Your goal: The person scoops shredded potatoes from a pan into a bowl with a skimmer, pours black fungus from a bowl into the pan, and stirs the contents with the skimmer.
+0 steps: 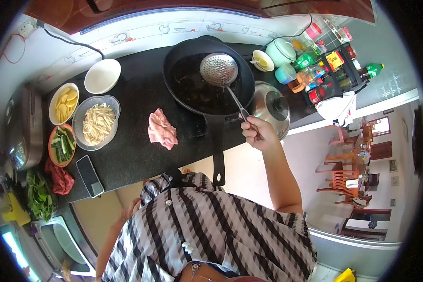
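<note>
My right hand (260, 133) is closed around the handle of a metal skimmer (219, 69). The skimmer's perforated bowl is over the black wok (171, 96), which has dark liquid in it. Toward me points the wok's long handle (216, 150). My left hand (132, 208) is down at my waist against the striped shirt, its fingers partly hidden but seeming to lie flat, with nothing visible in them. A crumpled pink cloth (162, 129) lies on the dark counter, left of the wok.
Left on the counter are a bowl of pale strips (98, 123), potato slices (66, 104), cut cucumber (62, 144), a white bowl (103, 76) and a phone (89, 176). A glass lid (273, 110) sits right of the wok, bottles (310, 75) beyond. A sink (63, 246) is lower left.
</note>
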`<action>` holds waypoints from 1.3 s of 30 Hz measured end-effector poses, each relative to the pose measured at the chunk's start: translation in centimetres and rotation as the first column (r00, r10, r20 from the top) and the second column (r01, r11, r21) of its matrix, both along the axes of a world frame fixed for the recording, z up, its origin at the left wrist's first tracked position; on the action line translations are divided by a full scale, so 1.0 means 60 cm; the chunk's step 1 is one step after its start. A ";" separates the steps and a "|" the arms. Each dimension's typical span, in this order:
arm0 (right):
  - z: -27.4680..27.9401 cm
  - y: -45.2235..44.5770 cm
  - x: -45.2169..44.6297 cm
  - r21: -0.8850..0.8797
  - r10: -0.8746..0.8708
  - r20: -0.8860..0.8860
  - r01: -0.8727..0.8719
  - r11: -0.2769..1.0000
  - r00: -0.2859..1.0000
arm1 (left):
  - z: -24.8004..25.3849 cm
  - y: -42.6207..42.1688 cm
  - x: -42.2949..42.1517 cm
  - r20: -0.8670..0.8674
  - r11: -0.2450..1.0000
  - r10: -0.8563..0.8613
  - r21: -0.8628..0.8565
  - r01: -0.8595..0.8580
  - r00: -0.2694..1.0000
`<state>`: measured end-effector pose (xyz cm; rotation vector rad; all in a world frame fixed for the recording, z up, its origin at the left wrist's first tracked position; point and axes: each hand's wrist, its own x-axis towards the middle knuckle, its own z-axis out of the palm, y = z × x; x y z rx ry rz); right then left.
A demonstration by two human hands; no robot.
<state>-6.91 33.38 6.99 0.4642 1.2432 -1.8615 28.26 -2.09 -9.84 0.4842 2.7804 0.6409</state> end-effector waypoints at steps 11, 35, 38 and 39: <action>0.054 0.011 0.062 -0.088 -0.025 0.138 0.038 0.995 0.990 | -0.011 0.004 -0.004 -0.013 1.000 0.001 0.003 -0.001 1.000; -0.013 -0.063 0.006 0.420 0.180 -0.359 -0.014 0.907 0.916 | -0.003 0.009 0.019 -0.036 0.996 0.083 -0.021 -0.084 0.996; -0.014 -0.057 0.017 0.477 0.228 -0.451 0.017 0.878 0.863 | 0.000 0.009 0.023 -0.040 0.995 0.093 -0.025 -0.094 0.995; -0.013 -0.056 0.024 0.482 0.243 -0.482 0.023 0.876 0.842 | 0.002 0.008 0.025 -0.039 0.995 0.098 -0.030 -0.100 0.994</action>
